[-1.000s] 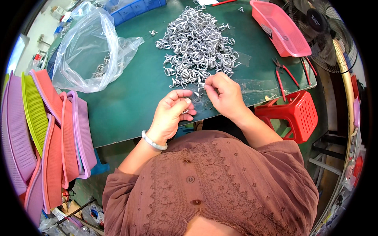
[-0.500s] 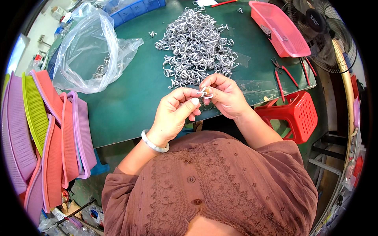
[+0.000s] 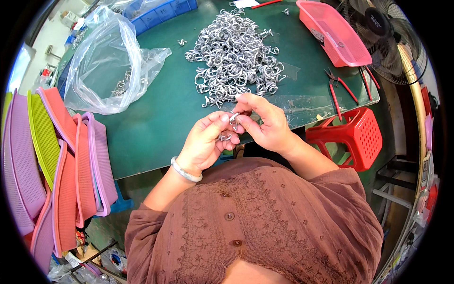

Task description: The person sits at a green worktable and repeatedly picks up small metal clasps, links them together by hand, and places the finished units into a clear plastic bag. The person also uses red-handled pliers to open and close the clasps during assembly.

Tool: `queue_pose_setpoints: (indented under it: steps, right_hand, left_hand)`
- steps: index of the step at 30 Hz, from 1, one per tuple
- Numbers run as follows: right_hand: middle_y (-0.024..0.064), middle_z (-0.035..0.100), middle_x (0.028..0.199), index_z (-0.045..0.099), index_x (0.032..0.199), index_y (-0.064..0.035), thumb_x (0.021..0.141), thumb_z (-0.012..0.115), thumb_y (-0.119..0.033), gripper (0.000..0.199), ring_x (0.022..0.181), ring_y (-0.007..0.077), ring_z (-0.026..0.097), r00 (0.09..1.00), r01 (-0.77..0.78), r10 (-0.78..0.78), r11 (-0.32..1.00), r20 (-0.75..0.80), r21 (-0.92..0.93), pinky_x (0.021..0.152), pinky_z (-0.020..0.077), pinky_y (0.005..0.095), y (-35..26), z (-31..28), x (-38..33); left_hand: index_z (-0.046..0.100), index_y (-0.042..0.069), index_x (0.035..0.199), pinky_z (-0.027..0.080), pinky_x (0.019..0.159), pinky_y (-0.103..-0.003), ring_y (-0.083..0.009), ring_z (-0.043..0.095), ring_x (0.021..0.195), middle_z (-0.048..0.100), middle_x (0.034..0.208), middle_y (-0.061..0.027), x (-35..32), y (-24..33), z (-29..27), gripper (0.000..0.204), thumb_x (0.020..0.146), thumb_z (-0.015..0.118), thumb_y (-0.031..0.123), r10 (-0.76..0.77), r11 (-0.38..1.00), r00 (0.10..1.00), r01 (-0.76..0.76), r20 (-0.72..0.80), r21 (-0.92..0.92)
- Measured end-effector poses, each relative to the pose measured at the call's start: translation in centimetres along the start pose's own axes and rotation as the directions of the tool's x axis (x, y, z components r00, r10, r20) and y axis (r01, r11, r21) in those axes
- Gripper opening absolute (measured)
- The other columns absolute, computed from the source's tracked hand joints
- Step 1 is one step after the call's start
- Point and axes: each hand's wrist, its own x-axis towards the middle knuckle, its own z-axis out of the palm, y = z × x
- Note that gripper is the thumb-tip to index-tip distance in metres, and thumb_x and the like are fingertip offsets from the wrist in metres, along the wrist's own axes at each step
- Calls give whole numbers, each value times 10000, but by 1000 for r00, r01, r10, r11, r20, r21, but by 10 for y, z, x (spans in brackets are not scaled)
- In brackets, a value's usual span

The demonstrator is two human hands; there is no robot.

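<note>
Just over the table's near edge, my left hand (image 3: 204,137) pinches a small silver metal ring (image 3: 233,119) between thumb and forefinger. A second curled metal piece (image 3: 225,137) rests lower down, among the bent fingers of that same hand. My right hand (image 3: 272,124) meets it from the right, its thumb against the upper ring and its forefinger raised above. Beyond both hands lies a large heap of similar grey metal rings (image 3: 236,52) on the green table (image 3: 146,128).
A clear plastic bag (image 3: 99,71) with some rings inside sits left of the heap, near a blue crate (image 3: 163,10). Stacked baskets (image 3: 71,189) stand at the left. Rightward are a pink basket (image 3: 333,40), red-handled pliers (image 3: 336,90), a fan (image 3: 385,35) and a red stool (image 3: 362,139).
The ring between my hands has turned and sits slightly lower and further left. My right forefinger has lifted off it, and a second piece now shows in my left fingers.
</note>
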Motion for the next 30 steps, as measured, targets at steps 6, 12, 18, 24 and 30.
queue_pose_setpoints:
  steps: [6, 12, 18, 24, 30]
  right_hand:
    - [105, 607, 875, 441, 1216, -49, 727, 570, 99, 527, 708, 204, 603, 997, 67, -68, 996, 28, 50, 638, 495, 301, 3, 4, 0]
    - [119, 605, 907, 471, 1183, -42, 731, 543, 108, 482, 752, 217, 606, 997, 37, -39, 998, 59, 42, 663, 491, 296, 0, 2, -1]
    - [125, 591, 859, 553, 1016, -7, 742, 533, 93, 293, 755, 234, 596, 1000, -25, 25, 990, -7, -142, 653, 478, 296, 6, -6, -2]
    - [118, 568, 813, 570, 897, -12, 733, 629, -66, 182, 744, 292, 573, 984, -114, 153, 935, 93, -335, 633, 467, 355, 15, -4, -13]
    - [93, 529, 771, 575, 865, -47, 705, 679, -180, 233, 734, 289, 548, 977, -75, 164, 860, 136, -505, 601, 451, 385, 12, 6, -12]
  left_hand:
    - [537, 25, 1005, 450, 566, -224, -126, 565, 675, 608, 871, -96, 1, -6, -17, 176, 908, 466, 154, 7, 976, 994, 16, 105, -216]
    - [496, -19, 1074, 480, 612, -254, -173, 564, 707, 588, 894, -141, 2, -10, -27, 234, 891, 471, 124, 28, 970, 993, 1, 118, -242]
    - [504, -7, 1060, 479, 617, -267, -182, 569, 714, 587, 904, -143, -1, -9, -33, 224, 888, 469, 131, 26, 975, 997, -9, 71, -224]
    - [511, -4, 1053, 481, 621, -271, -190, 576, 728, 589, 904, -133, -2, -9, -38, 220, 893, 456, 137, 36, 977, 999, -31, 21, -210]
    - [513, -4, 1058, 479, 620, -273, -187, 572, 727, 589, 900, -131, -4, -9, -37, 222, 895, 449, 133, 31, 975, 999, -33, -15, -219]
